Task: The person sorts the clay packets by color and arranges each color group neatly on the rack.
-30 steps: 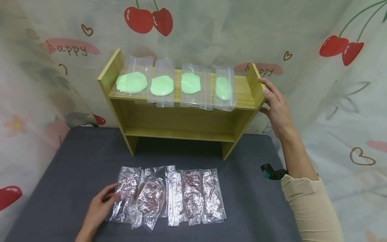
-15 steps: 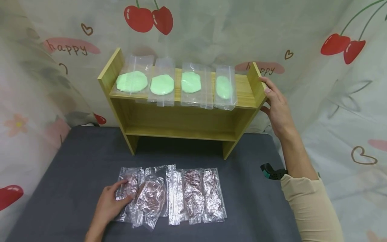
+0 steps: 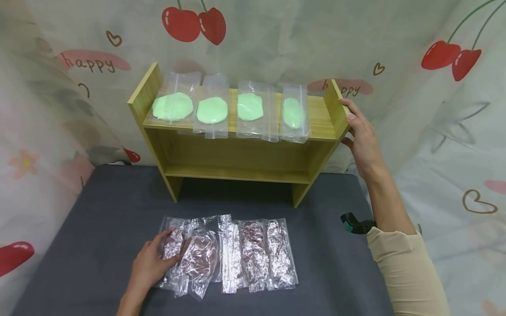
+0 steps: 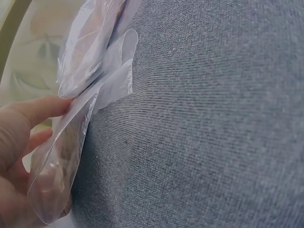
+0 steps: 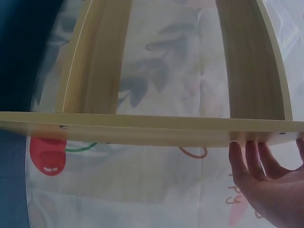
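Observation:
My left hand [image 3: 149, 265] grips the leftmost crinkled clear plastic bag [image 3: 173, 243], thumb at its near side and fingers at its far side. In the left wrist view a clear bag [image 4: 57, 166] stands partly bent up between thumb and fingers [image 4: 45, 111]. Brownish contents show dimly. Beside it, a bag [image 3: 199, 259] overlaps its neighbours; more bags [image 3: 254, 254] lie to the right. My right hand [image 3: 363, 142] rests on the right side panel of a small wooden shelf [image 3: 237, 175]. In the right wrist view its fingertips [image 5: 236, 152] touch the panel's outer face [image 5: 166, 135].
On the shelf's top board lie several clear zip bags with pale green flat pieces, the leftmost bag [image 3: 172, 106] and rightmost bag [image 3: 292, 114] included. A dark grey cloth [image 3: 95, 245] covers the table. A printed curtain [image 3: 276, 39] hangs behind.
My left hand has moved right onto the leftmost bag, which has shifted right against its neighbour. The right hand stays at the shelf.

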The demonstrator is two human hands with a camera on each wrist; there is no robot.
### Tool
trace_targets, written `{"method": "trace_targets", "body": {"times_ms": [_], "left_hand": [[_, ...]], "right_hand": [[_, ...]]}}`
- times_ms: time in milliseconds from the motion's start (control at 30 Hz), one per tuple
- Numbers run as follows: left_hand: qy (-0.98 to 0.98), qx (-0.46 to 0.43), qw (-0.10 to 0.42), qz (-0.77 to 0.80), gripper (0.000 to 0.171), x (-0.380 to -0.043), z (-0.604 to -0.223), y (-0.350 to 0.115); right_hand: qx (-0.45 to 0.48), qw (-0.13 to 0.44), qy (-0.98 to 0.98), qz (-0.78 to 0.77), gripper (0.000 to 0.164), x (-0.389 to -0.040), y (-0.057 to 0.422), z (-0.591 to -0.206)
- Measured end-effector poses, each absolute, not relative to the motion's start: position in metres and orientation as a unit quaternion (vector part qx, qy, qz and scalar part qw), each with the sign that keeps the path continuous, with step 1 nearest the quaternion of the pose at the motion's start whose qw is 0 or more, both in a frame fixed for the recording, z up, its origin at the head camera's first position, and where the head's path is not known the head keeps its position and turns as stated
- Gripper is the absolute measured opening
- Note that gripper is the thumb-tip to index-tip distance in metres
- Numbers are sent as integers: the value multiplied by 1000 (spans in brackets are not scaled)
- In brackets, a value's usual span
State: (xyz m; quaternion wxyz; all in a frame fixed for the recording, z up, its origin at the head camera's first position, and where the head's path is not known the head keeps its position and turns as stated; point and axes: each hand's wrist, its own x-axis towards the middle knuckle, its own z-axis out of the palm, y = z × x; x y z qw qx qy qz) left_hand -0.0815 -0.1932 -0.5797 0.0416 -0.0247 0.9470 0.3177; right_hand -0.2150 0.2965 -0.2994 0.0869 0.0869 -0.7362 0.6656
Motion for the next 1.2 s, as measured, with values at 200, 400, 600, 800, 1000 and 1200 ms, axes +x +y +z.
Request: {"method": "trace_targets", "body": {"times_ms": [200,400,600,800,1000,1200], "left_hand": [[951,-24,53,304,82,-83,-577,-189],[950,-15,42,310,81,-84,-573,-188],[935,0,-1,354,74,-82,-575,-197],[913,-8,-29,407,74,-82,-572,-205],[885,-32,-39,462,80,-82,-566,-206],[845,-31,-22,533,82,-84,-563,-203]], "right_hand": [[83,88,-743,658,42,-215,296,-299],[83,84,-756,643,43,-215,296,-301],[87,88,-759,640,43,-217,295,-301],[83,101,-749,650,43,-217,295,-301],[85,102,-744,655,43,-216,294,-301],[82,102,-742,657,42,-216,293,-301]]}}
